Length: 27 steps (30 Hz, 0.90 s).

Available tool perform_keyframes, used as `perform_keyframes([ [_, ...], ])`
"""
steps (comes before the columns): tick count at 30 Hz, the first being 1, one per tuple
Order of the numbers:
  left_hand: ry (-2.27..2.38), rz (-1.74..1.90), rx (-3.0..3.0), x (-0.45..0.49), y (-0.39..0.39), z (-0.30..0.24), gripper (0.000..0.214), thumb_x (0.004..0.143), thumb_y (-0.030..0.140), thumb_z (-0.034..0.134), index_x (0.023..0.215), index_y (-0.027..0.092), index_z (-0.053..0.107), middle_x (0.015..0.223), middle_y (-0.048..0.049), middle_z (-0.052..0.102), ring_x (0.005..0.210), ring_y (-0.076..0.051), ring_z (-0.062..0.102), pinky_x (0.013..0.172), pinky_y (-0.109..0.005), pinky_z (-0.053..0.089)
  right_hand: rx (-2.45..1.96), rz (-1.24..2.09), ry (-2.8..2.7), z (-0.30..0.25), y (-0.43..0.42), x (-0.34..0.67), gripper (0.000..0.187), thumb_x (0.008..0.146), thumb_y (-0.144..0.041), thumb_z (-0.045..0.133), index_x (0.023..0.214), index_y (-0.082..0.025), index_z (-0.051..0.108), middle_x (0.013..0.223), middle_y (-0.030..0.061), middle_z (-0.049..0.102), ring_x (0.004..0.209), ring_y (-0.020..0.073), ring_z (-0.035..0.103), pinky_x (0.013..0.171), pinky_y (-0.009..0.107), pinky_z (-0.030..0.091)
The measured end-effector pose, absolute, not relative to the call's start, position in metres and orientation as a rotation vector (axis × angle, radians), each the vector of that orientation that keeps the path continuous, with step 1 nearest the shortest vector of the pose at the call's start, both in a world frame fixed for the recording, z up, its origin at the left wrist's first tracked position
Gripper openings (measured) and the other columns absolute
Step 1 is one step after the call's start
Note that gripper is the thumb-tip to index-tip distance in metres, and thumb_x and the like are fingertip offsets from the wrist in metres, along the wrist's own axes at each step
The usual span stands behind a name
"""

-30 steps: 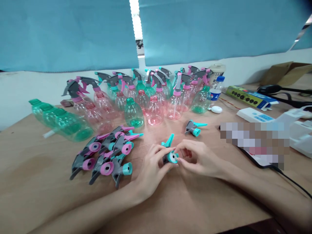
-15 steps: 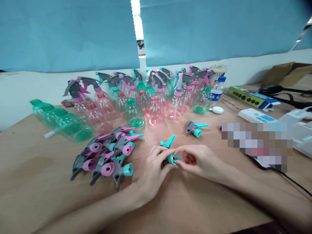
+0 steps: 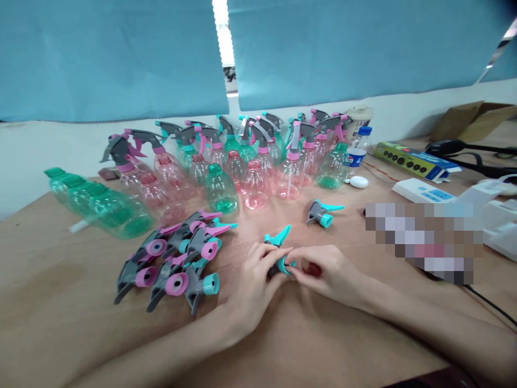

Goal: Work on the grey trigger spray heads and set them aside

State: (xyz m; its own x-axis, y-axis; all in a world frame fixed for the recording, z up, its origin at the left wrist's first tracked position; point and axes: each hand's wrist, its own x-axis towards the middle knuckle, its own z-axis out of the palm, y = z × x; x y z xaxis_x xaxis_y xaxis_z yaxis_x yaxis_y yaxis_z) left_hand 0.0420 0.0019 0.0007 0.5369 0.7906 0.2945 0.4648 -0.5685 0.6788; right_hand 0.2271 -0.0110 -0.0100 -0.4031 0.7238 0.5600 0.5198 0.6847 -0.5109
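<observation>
A blue sheet (image 3: 113, 59) spans the top of the frame, broken by a bright gap near top center, above a strip of white wall (image 3: 32, 153). A brown surface (image 3: 339, 345) fills the scene from the middle down to the bottom edge. Pink and green bottles (image 3: 257, 188) crowd the center and left, the rear ones mostly fitted with gray sprayers; several green ones at far left slant with their necks toward the upper left. In the lower left, a pile of loose sprayers (image 3: 175, 258) lies with pink and teal collars turned outward. A brown carton (image 3: 470, 121) stands at upper right, a yellow-green box (image 3: 410, 160) just below it, and a drink bottle (image 3: 361, 148) with a blue cap rises to the box's left.

At lower center, a left hand (image 3: 258, 272) wraps its grip around a teal-and-gray spray head (image 3: 283, 265), fingers closed on the body, the teal lever pointing to the upper right. Opposite, a right hand (image 3: 329, 272) brings a nearly closed grip, thumb and forefinger, to the collar's rim; whether they pinch it or a small part cannot be told. One lone sprayer (image 3: 322, 214) lies above that hand, apart from the pile.
</observation>
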Motion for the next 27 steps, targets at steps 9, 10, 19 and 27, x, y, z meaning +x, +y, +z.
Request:
perform_keyframes([
  [9,1.040,0.825,2.205,0.042,0.001,0.002,0.032,0.079,0.007,0.065,0.106,0.024,0.061,0.100,-0.0008,0.059,0.095,-0.019,0.054,0.083,-0.032,0.045,-1.162,0.468,-2.145,0.000,-0.009,0.233,0.008,0.078,-0.018,0.059,0.086,-0.018,0.059,0.054,-0.0074,0.050,0.046,0.0069,0.044,0.048,0.019,0.031],
  [10,1.042,0.825,2.206,0.043,0.001,0.001,0.031,0.079,0.006,0.065,0.104,0.024,0.062,0.099,-0.0007,0.059,0.095,-0.019,0.054,0.083,-0.032,0.045,-1.166,0.484,-2.151,0.000,-0.009,0.232,0.008,0.078,-0.017,0.058,0.086,-0.018,0.059,0.055,-0.0072,0.052,0.046,0.0068,0.045,0.047,0.018,0.031],
  [19,1.027,0.858,2.188,0.043,0.002,0.002,0.028,0.080,0.009,0.063,0.103,0.025,0.064,0.099,-0.0019,0.061,0.093,-0.020,0.056,0.080,-0.034,0.047,-1.100,0.317,-2.046,-0.011,-0.013,0.224,0.008,0.082,-0.021,0.056,0.085,-0.018,0.063,0.054,-0.0051,0.053,0.046,0.0078,0.047,0.048,0.020,0.034],
  [27,1.069,0.866,2.066,0.041,0.002,0.003,0.038,0.079,0.016,0.069,0.114,0.028,0.061,0.102,-0.0013,0.061,0.093,-0.019,0.056,0.081,-0.033,0.047,-1.047,0.429,-1.934,-0.002,-0.008,0.231,0.018,0.091,-0.029,0.051,0.087,-0.017,0.064,0.054,-0.0042,0.056,0.041,0.0062,0.042,0.041,0.019,0.031],
])
